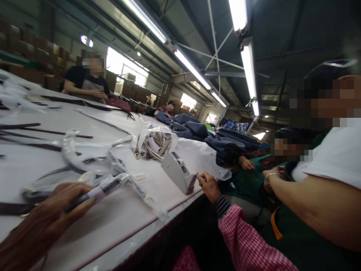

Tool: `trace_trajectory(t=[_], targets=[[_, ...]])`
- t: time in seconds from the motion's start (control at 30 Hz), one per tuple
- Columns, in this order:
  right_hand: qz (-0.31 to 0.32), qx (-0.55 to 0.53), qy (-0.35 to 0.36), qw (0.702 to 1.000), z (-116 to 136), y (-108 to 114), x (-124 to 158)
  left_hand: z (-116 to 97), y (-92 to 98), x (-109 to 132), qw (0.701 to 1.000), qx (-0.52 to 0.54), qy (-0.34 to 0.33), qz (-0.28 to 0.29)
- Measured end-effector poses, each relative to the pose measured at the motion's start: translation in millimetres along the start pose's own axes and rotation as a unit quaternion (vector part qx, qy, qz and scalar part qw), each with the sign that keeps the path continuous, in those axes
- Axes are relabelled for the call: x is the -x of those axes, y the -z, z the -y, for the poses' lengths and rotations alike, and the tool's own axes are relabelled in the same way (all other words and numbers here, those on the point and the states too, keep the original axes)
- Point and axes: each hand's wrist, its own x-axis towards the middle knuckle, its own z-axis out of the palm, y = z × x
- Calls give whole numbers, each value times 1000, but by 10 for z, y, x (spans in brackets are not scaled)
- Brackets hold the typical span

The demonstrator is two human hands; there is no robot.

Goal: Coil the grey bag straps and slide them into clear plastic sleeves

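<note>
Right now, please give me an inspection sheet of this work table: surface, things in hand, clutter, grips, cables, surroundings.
Surface: long white table.
Job's things: belt in plastic sleeve; grey tape dispenser.
Clutter: loose dark belts, bagged belts, folded blue garments.
Grips: left hand closed on that belt; right hand at the dispenser, grip unclear.
Cables: nothing seen.
Surroundings: other people at the table, cardboard boxes, tube lights.

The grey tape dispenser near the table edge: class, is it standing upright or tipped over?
Upright. The tape dispenser sits on its base on the white table, its tape roll on top; the right hand reaches to its front end.
</note>
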Motion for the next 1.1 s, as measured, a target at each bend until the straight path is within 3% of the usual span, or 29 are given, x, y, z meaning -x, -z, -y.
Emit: trace_trajectory(t=[0.13,0.27,0.4,0.47,0.53,0.6,0.67,0.8,0.93,1.1], targets=[[-2,-13,-19,1000,-18,-78,59,-236,109,-18,989,92,115,22],[-27,-24,-38,999,-207,-174,141,-390,197,-89,983,124,136,14],[-79,-3,-49,996,-413,-150,280,-399,191,-89,976,150,157,-10],[-125,-34,-52,990,-379,-162,349,-382,159,-81,975,158,155,-2],[-130,-92,-31,987,-201,-272,455,-367,128,-77,975,163,150,8],[-53,-140,15,989,91,-512,631,-361,111,-73,975,162,151,10],[79,-167,34,982,427,-862,857,-368,110,-66,976,156,153,8],[269,-229,20,935,954,-1637,1218,-397,110,-43,980,140,139,-7],[325,-276,-21,904,1127,-2144,1286,-385,52,1,985,127,120,-19],[307,-278,-40,909,1109,-2327,1198,-334,-20,29,987,105,108,-53]])
